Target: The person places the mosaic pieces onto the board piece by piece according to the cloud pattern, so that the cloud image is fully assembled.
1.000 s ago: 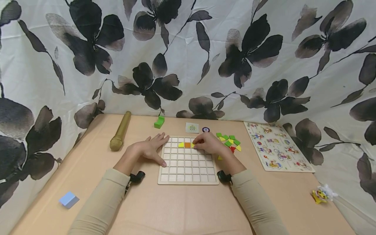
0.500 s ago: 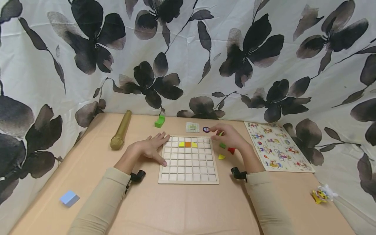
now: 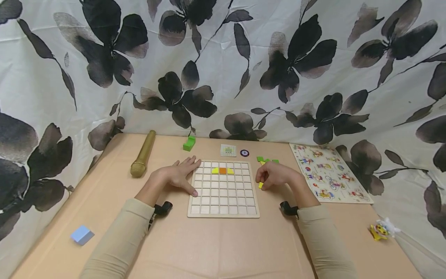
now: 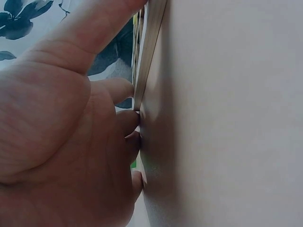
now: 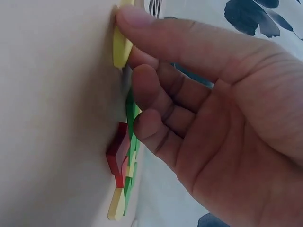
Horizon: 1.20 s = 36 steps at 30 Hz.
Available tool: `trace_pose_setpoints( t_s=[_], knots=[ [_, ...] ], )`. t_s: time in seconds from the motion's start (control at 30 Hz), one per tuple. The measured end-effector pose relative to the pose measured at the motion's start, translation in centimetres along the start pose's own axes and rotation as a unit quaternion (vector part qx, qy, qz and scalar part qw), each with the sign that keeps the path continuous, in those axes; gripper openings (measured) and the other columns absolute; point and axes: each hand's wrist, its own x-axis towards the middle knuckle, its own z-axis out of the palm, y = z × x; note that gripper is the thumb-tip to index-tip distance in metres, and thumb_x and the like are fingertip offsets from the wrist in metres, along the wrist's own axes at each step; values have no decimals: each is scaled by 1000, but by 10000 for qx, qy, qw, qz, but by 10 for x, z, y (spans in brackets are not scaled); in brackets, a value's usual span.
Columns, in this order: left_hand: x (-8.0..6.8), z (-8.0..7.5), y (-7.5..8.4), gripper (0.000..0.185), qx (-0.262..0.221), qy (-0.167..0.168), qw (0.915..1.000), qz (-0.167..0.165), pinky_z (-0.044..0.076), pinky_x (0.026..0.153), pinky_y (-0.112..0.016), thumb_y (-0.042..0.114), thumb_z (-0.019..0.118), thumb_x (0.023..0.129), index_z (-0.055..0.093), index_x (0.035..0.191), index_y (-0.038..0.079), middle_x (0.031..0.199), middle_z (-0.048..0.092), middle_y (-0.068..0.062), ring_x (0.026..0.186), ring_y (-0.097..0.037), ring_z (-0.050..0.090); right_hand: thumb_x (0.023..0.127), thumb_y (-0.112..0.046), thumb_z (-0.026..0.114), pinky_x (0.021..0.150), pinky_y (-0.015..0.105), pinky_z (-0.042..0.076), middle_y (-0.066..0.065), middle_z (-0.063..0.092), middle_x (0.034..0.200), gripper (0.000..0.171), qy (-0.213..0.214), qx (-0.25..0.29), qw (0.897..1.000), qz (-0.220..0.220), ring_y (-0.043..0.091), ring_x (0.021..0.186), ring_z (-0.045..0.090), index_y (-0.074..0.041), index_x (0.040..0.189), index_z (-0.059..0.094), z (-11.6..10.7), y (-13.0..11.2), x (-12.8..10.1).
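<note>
Your left hand (image 3: 177,176) lay flat on the table (image 3: 209,244), fingers straight and spread, their tips against the left edge of the wooden grid board (image 3: 223,190), holding nothing. On the board's second row sat a yellow piece (image 3: 215,171), an orange square (image 3: 223,171) and another yellow piece (image 3: 230,171), side by side. Your right hand (image 3: 275,176) was just right of the board, fingers curled, thumb and forefinger on a yellow tile (image 5: 120,45) lying on the table; it looked like a pinch, though the wrist view only showed the tile's edge. Right beside that hand sat the loose pile of green, red and yellow pieces (image 5: 124,156). Further off: a gold microphone (image 3: 143,155) at left, a picture puzzle board (image 3: 327,174) at right.
</note>
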Motion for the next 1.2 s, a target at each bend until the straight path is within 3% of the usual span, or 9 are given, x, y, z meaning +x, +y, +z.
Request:
trace_pose_setpoints(
  t_s=[0.23, 0.5, 0.73, 0.9, 1.1, 1.2],
  knots=[
    [-1, -1, 0, 134, 8, -11, 10000, 3, 1, 128, -66, 63, 87, 73, 9, 168, 8, 175, -4, -21, 162, -41, -5, 78, 3, 87, 69, 27, 52, 5, 67, 84, 21, 108, 67, 9998, 132, 16, 77, 58, -3, 92, 73, 2, -2, 1],
    [-2, -1, 0, 135, 8, 3, 10000, -5, 1, 129, -66, 64, 87, 73, 10, 168, 8, 175, -4, -21, 162, -41, -5, 78, 0, 88, 66, 24, 49, 1, 67, 80, 18, 279, 15, 9995, -127, 15, 75, 58, -8, 89, 76, 3, 1, 5],
    [-1, -1, 0, 134, 12, -10, 10000, -28, 1, 129, -65, 64, 86, 73, 10, 168, 9, 175, -3, -20, 162, -41, -4, 85, -4, 84, 61, 23, 48, -1, 73, 82, 13, 997, 229, 9936, -482, 15, 73, 58, -16, 87, 81, 4, -2, 9],
    [0, 0, 0, 134, 48, -7, 10000, -18, 2, 129, -65, 64, 86, 73, 10, 168, 9, 175, -3, -20, 162, -40, -4, 89, -8, 82, 66, 25, 54, 2, 79, 94, 11, 1501, 471, 9837, -875, 19, 81, 66, -18, 94, 83, 4, -24, 18],
    [2, 0, -1, 134, 117, -40, 9999, -25, 1, 130, -63, 66, 85, 73, 9, 168, 10, 175, -4, -19, 163, -38, -5, 91, -6, 79, 78, 24, 59, 5, 80, 105, 10, 1281, 637, 9787, -1472, 14, 94, 72, -7, 101, 83, 12, -58, 46],
    [2, 0, -1, 133, 146, -46, 9999, -41, 2, 130, -63, 66, 84, 73, 9, 168, 10, 175, -4, -19, 163, -38, -5, 91, -5, 78, 77, 24, 59, 5, 80, 102, 8, 1159, 389, 9786, -1654, 11, 88, 72, -4, 98, 82, 16, -75, 64]
  ],
)
